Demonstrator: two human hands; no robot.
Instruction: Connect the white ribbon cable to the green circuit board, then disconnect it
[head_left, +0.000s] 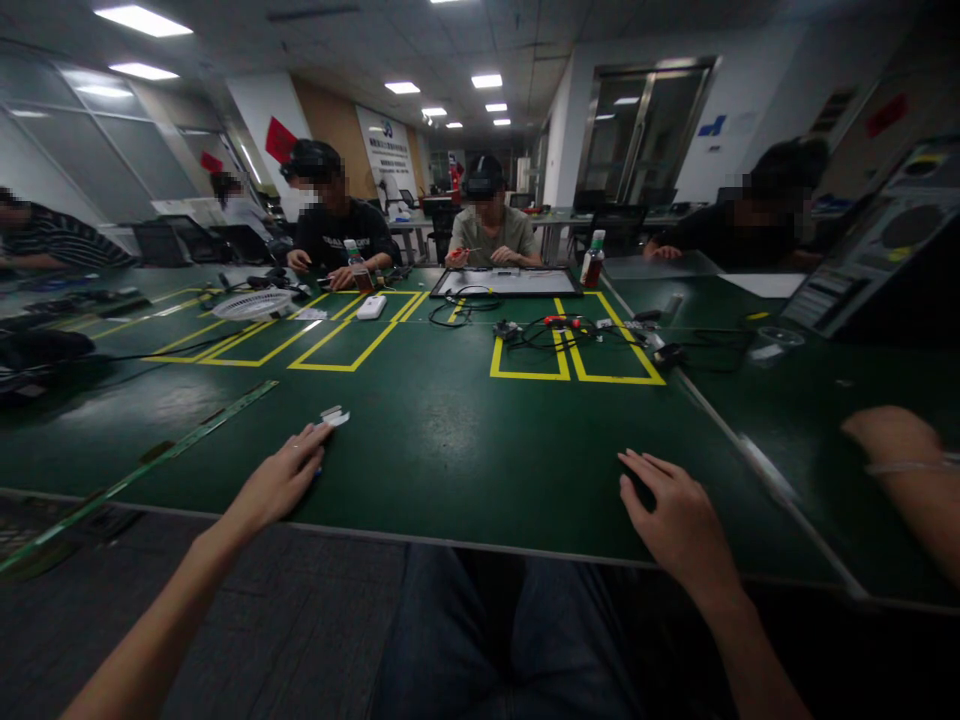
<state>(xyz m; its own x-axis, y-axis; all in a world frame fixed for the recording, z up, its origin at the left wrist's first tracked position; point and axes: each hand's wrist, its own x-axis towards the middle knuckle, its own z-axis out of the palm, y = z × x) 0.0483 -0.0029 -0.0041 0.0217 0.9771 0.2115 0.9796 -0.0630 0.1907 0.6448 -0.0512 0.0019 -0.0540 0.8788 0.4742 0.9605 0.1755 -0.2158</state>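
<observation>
**Our left hand [289, 474] is at a small, flat white piece [336, 417]; our right hand [670, 508] holds nothing**

We have the left hand low over the dark green, flat-topped desk [450, 450], its fingers nearly straight and close together. The white piece lies right at its fingertips; whether they pinch it or only touch it, we cannot tell. A bit of blue [319, 471] shows beside the palm, mostly hidden. Our right hand is well apart, loosely open, thumb away from the fingers.

Left of the left hand we see a long, thin green strip [217, 422]. Beyond that hand are a white, rounded box [371, 307] and a round, white openwork piece [253, 305]. Beyond the right hand lie yellow rectangular outlines [619, 380], then tangled black cables [525, 333] with a red piece [562, 322] among them. Farther out lies a flat, black-framed panel [510, 283], with a person in a pale shirt [517, 232] behind it. Another person's forearm [911, 455] rests to the right of our right hand.
</observation>
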